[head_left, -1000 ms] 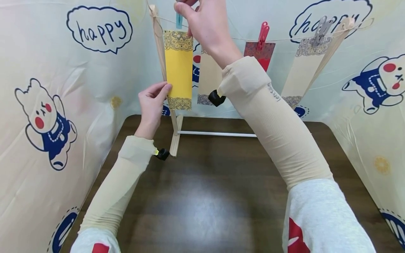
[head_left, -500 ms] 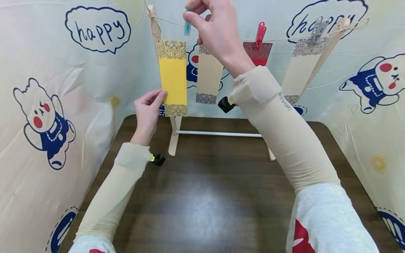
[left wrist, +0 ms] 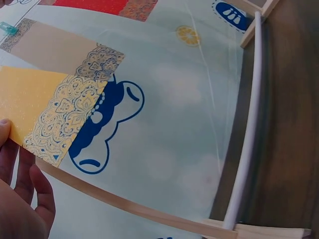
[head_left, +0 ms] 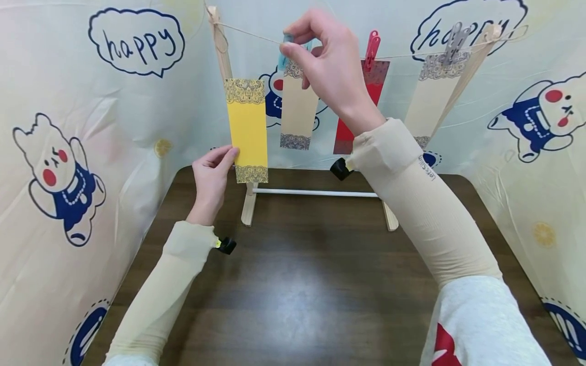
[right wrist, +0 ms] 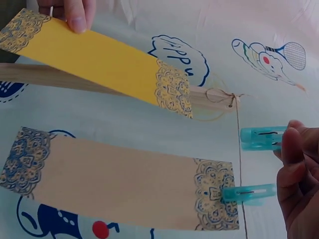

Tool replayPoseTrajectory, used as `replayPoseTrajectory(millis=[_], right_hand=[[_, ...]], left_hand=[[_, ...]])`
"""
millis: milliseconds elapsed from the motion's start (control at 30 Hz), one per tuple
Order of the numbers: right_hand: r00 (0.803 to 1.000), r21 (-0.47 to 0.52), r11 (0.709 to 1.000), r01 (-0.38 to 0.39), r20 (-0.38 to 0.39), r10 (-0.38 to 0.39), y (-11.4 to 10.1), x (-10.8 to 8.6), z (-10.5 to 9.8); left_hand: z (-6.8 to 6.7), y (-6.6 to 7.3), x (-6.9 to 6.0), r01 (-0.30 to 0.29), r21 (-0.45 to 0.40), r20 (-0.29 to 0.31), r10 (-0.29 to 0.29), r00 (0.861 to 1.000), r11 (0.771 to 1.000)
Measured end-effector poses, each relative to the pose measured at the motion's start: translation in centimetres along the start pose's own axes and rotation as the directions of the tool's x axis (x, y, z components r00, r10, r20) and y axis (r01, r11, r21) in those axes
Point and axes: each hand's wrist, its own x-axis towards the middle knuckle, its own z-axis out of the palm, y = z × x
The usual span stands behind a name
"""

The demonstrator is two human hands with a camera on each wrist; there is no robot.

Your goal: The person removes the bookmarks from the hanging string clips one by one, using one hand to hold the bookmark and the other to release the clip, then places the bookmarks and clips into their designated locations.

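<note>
We have the yellow card below the string and apart from it, long axis nearly upright, pinched at 1 side edge by our nearer left hand; our right hand grips a teal clip just beside the string.

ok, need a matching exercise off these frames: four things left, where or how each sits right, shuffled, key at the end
Things:
1. yellow card
2. red card
3. white rod
4. beige card next to the yellow one

Places and states:
A. low, between the stand's feet
B. clipped by a teal peg
C. off the string, held by the left hand
D. hung by a red peg

Pairs: 1-C, 2-D, 3-A, 4-B
</note>
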Motion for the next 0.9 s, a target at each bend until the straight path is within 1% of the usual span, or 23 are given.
replayPoseTrajectory(millis=[100,267,333,633,800,900], right_hand=[[1.000,-0.005,1.000,-0.015,0.006,0.015,0.4,-0.6,-0.4],[0.999,-0.004,0.999,-0.032,-0.001,0.032,1.1,-1.6,-1.0],[0.999,-0.003,0.999,-0.036,-0.003,0.036,1.4,-2.1,-1.3],[0.998,-0.037,0.997,-0.062,0.012,0.063,2.2,-4.1,-2.4],[0.997,-0.056,0.996,-0.070,0.019,0.072,2.9,-5.5,-2.9],[0.996,-0.062,0.994,-0.092,0.015,0.093,3.4,-6.3,-3.3]], left_hand=[[-0.2,-0.1,-0.6,0.011,0.022,-0.003,-0.011,1.000,1.000],[-0.5,-0.2,-1.3,0.059,0.031,0.008,-0.059,0.998,0.998],[-0.6,-0.4,-1.6,0.066,0.039,0.011,-0.067,0.998,0.997],[-0.8,-0.7,-2.5,0.061,0.056,0.009,-0.061,0.998,0.997],[-1.1,-0.9,-3.1,0.075,0.064,0.003,-0.075,0.997,0.995],[-1.4,-1.2,-3.4,0.080,0.078,0.009,-0.081,0.997,0.994]])
